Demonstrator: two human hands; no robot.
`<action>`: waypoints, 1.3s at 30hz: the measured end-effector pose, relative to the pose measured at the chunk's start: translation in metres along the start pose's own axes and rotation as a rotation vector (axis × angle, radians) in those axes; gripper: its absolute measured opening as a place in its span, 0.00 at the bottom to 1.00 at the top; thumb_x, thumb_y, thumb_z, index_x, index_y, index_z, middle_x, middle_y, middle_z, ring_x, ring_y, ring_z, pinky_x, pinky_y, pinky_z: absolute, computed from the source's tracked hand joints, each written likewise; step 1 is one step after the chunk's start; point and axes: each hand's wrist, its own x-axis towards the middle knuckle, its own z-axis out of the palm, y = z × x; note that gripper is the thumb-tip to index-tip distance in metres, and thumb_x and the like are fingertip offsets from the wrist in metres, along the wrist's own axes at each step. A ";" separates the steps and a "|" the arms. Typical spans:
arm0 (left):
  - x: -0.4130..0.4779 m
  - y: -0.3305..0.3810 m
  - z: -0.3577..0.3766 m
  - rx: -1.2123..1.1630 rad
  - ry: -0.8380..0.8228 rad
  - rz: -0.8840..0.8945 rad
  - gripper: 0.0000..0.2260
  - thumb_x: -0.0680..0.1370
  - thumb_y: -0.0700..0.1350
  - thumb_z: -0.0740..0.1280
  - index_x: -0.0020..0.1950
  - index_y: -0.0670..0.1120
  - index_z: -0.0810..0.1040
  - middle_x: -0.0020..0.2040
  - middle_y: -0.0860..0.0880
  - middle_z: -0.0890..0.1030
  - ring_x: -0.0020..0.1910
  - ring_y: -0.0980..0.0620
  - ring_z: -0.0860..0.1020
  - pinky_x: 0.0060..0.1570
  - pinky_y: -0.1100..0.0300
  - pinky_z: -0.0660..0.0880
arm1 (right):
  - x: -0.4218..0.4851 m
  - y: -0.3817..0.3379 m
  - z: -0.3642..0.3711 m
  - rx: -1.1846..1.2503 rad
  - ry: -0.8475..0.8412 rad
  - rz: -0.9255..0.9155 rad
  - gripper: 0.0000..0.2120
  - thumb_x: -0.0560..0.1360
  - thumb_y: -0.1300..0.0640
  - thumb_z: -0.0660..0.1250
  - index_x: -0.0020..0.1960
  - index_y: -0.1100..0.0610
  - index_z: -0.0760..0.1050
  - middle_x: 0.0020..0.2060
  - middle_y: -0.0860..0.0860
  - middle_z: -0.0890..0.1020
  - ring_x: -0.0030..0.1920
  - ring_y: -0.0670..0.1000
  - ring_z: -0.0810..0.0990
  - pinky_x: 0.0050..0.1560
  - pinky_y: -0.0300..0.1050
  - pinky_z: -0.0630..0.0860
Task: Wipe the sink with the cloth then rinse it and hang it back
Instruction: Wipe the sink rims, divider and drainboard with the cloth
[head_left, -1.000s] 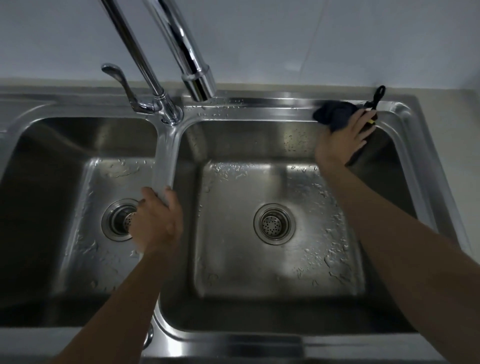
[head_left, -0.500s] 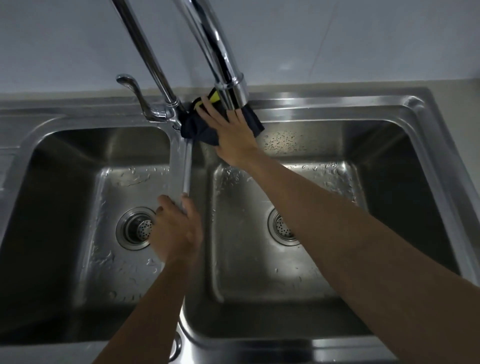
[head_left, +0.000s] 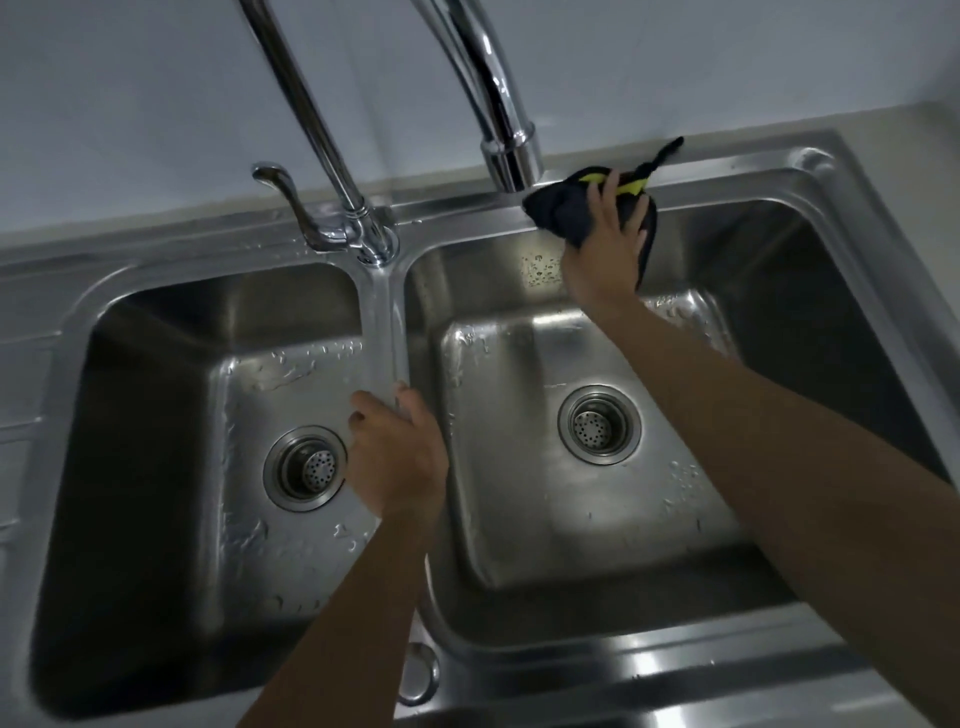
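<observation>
right hand pressing cloth, sink rim

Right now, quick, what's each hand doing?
Left hand: holds nothing, fingers curled over the divider between the two basins.
Right hand: pressing the dark cloth against the sink's back rim, fingers spread over it.
</observation>
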 end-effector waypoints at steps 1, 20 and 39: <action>0.000 0.000 0.000 -0.010 0.001 0.004 0.19 0.81 0.54 0.52 0.56 0.39 0.67 0.51 0.37 0.79 0.46 0.35 0.79 0.39 0.52 0.67 | -0.003 -0.012 0.004 -0.009 -0.040 -0.015 0.34 0.76 0.60 0.59 0.77 0.55 0.47 0.77 0.51 0.43 0.75 0.64 0.39 0.73 0.59 0.43; 0.000 -0.074 -0.077 -0.055 -0.350 0.248 0.18 0.82 0.52 0.50 0.57 0.43 0.75 0.51 0.41 0.80 0.53 0.39 0.77 0.53 0.49 0.72 | -0.173 -0.116 -0.014 0.613 -0.432 -0.053 0.21 0.81 0.50 0.56 0.58 0.69 0.74 0.48 0.66 0.80 0.49 0.62 0.79 0.43 0.47 0.72; -0.017 -0.268 -0.175 0.125 0.137 -0.001 0.24 0.78 0.50 0.51 0.63 0.33 0.69 0.63 0.33 0.71 0.64 0.34 0.68 0.68 0.40 0.62 | -0.354 -0.025 0.010 -0.194 -0.437 -1.023 0.30 0.72 0.47 0.54 0.74 0.51 0.58 0.73 0.50 0.65 0.73 0.52 0.56 0.67 0.57 0.53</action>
